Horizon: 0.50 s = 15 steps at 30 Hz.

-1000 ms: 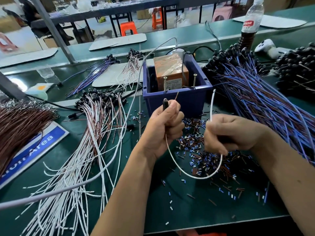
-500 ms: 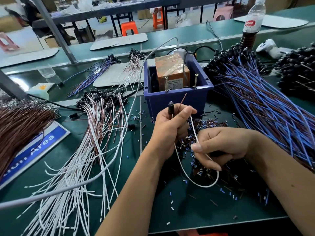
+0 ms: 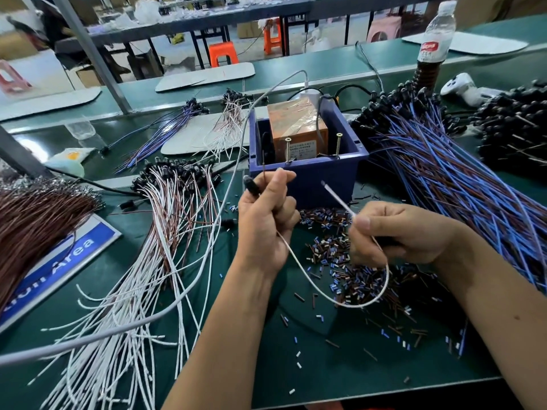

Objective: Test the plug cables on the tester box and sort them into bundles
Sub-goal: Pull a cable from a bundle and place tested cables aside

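Head view: green bench (image 3: 225,335) seen from above, both forearms entering from 6 o'clock.
Left hand (image 3: 265,216): fist curled round the black plug (image 3: 251,184) of a white cable (image 3: 331,300); thumb and forefinger pinch a thin brown lead (image 3: 263,161) that points toward 12 o'clock.
Right hand (image 3: 393,232): thumb and fingers pinch the cable's free end, its tip aimed at 11 o'clock.
Cable: hangs in a loop between the hands, above loose insulation bits (image 3: 334,253).
Tester box (image 3: 307,161): blue bin at 12 o'clock of the hands, orange unit (image 3: 296,125) inside, two screws (image 3: 338,145) upright at its front.
White-and-brown bundle (image 3: 142,261): at 9 o'clock.
Blue bundle (image 3: 444,179): at 2 o'clock.
Brown bundle (image 3: 32,220): far 9 o'clock.
Bottle (image 3: 435,39): at 1 o'clock.
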Each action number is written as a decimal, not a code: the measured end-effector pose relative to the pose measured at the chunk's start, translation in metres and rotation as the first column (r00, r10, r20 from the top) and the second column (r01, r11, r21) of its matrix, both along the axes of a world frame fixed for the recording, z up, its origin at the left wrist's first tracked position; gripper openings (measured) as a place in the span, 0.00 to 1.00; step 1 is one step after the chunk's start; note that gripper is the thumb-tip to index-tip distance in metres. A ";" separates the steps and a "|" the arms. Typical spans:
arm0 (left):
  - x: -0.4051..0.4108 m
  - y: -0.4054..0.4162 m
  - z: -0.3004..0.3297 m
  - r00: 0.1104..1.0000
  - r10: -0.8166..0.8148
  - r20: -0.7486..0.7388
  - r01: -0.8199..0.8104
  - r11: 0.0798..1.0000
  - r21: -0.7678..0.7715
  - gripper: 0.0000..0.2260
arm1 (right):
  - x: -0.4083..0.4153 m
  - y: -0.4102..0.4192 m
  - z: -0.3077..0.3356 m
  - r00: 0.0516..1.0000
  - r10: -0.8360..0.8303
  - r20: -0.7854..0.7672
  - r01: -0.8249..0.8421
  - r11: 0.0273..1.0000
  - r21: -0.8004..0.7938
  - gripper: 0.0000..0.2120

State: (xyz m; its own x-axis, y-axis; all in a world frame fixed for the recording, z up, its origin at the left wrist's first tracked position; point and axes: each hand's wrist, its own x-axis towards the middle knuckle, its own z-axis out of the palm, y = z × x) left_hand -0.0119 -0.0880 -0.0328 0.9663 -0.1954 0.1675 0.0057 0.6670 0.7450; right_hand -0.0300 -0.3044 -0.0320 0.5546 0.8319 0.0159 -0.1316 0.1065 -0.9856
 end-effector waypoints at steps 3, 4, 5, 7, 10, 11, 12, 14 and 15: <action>-0.004 -0.003 0.003 0.999 0.006 0.034 -0.008 0.998 0.070 0.09 | 0.002 0.001 -0.001 0.983 -0.176 -0.053 0.181 0.979 0.096 0.26; -0.005 -0.004 0.003 0.999 -0.002 0.035 -0.001 0.997 0.079 0.10 | 0.003 0.001 -0.001 0.972 -0.222 -0.072 0.229 0.966 0.117 0.26; -0.005 -0.005 0.004 1.000 -0.014 0.024 0.012 0.997 0.073 0.12 | 0.004 0.001 -0.001 0.963 -0.255 -0.089 0.265 0.956 0.129 0.26; -0.004 -0.004 0.004 0.999 -0.039 -0.012 0.040 0.998 0.040 0.15 | 0.004 0.000 0.000 0.947 -0.304 -0.102 0.316 0.940 0.129 0.26; -0.004 -0.002 0.004 0.999 -0.025 -0.036 0.027 0.999 0.035 0.17 | 0.005 0.002 0.001 0.920 -0.379 -0.099 0.389 0.915 0.112 0.26; -0.004 -0.002 0.004 0.999 -0.012 -0.034 0.013 0.999 0.047 0.17 | 0.005 0.002 0.000 0.912 -0.396 -0.104 0.406 0.907 0.110 0.26; -0.003 -0.002 0.004 1.000 0.001 -0.029 0.000 0.998 0.058 0.16 | 0.006 0.003 0.000 0.907 -0.409 -0.104 0.419 0.902 0.105 0.26; -0.002 -0.003 0.005 0.999 0.023 -0.026 -0.021 0.997 0.081 0.16 | 0.007 0.004 -0.002 0.901 -0.422 -0.096 0.430 0.899 0.085 0.26; -0.002 -0.004 0.005 0.999 0.030 -0.030 -0.027 0.995 0.092 0.16 | 0.008 0.004 -0.003 0.903 -0.419 -0.095 0.426 0.901 0.077 0.26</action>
